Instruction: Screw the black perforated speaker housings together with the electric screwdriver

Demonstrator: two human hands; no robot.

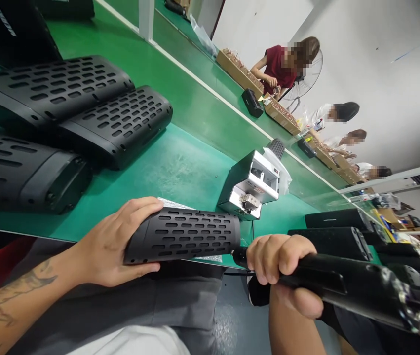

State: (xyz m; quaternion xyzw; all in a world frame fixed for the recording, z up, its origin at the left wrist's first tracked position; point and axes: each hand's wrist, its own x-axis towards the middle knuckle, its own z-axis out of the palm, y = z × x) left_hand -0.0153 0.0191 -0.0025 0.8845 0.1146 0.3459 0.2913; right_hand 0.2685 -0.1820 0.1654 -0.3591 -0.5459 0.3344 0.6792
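My left hand [115,244] is wrapped round the near end of a black perforated cylindrical housing [187,239], which it holds level at the front edge of the green bench [180,162]. My right hand [282,268] is closed round the grip of a black electric screwdriver [346,291]. The tool's tip meets the far end of the housing. A strip of bubble wrap shows beneath the housing.
Three more black perforated housings [84,103] lie at the left. A grey metal screw feeder [250,185] stands behind the hands. Black rectangular units [337,229] are stacked at the right. Several people work at cardboard trays [237,71] along the far conveyor.
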